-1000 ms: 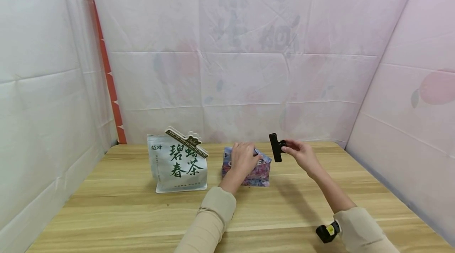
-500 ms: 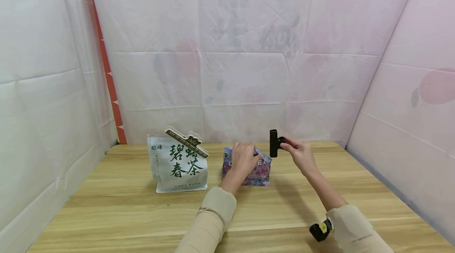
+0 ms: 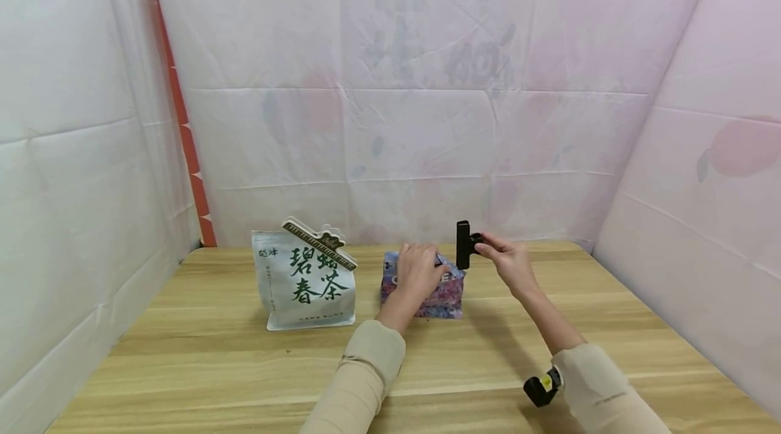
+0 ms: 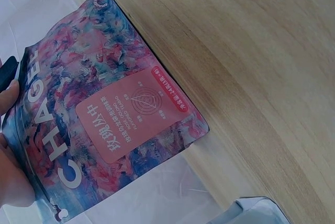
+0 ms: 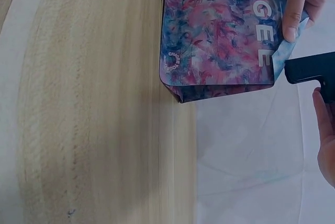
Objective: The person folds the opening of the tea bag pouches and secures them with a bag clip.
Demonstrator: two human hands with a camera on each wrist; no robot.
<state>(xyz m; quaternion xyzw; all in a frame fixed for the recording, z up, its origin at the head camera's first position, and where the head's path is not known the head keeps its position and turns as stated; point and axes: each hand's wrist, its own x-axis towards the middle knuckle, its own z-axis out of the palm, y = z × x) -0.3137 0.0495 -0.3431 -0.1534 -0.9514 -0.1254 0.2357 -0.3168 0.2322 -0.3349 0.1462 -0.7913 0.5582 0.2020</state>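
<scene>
A pink-and-blue patterned tea pouch [image 3: 444, 302] stands on the table, its top folded down. My left hand [image 3: 418, 276] pinches that folded top, thumb in front. In the left wrist view only part of the left hand [image 4: 14, 179] shows beside the pouch [image 4: 104, 77]. My right hand [image 3: 511, 266] holds a black bulldog clip [image 3: 464, 245] by its handles, the long jaw upright at the pouch's right upper corner. From the right wrist, the clip [image 5: 310, 68] appears very close to the folded corner; I cannot tell whether they touch. Whether the jaw is parted is unclear.
Left of the patterned pouch stands a pale tea pouch [image 3: 311, 302] with green lettering. A wide decorated clip [image 3: 320, 243] sits slanted across its top right corner. Pale cloth walls [image 3: 415, 135] enclose the wooden table [image 3: 244, 366] at the back and sides.
My right hand has brought the black clip leftward, up against or near the patterned pouch's corner, turning it from tilted to upright. My left hand and both pouches have stayed put.
</scene>
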